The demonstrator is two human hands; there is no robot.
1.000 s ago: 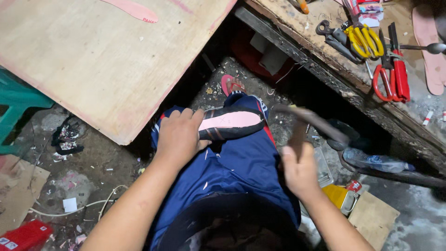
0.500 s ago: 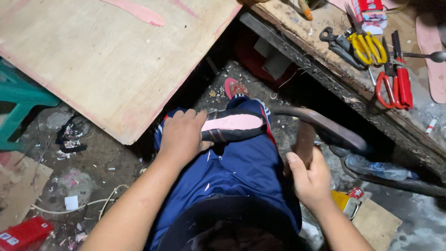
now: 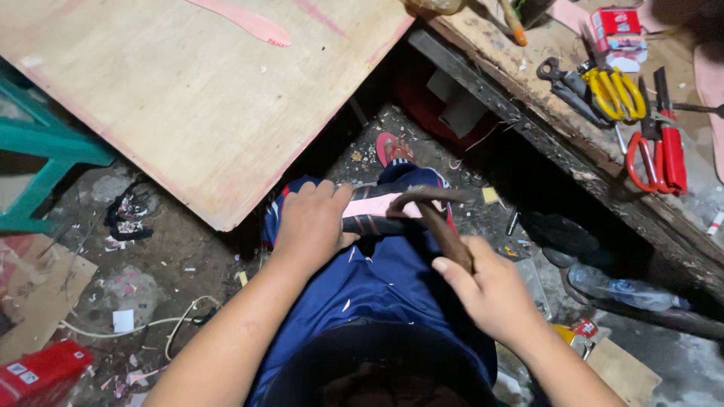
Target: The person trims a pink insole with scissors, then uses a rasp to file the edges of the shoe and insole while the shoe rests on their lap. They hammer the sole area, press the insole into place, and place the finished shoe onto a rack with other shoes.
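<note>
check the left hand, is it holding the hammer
No, the left hand presses the pink-soled shoe on the knee, while the right hand grips the hammer.

Your shoe sole [image 3: 377,213] pink with black edge, your hammer [image 3: 441,222] brown handle and dark head, your shorts [image 3: 377,279] navy with red trim, plywood board [image 3: 188,98] pale tan, stool [image 3: 45,151] teal, yellow-handled scissors [image 3: 615,94], red-handled pliers [image 3: 656,151], red box [image 3: 41,373]
</note>
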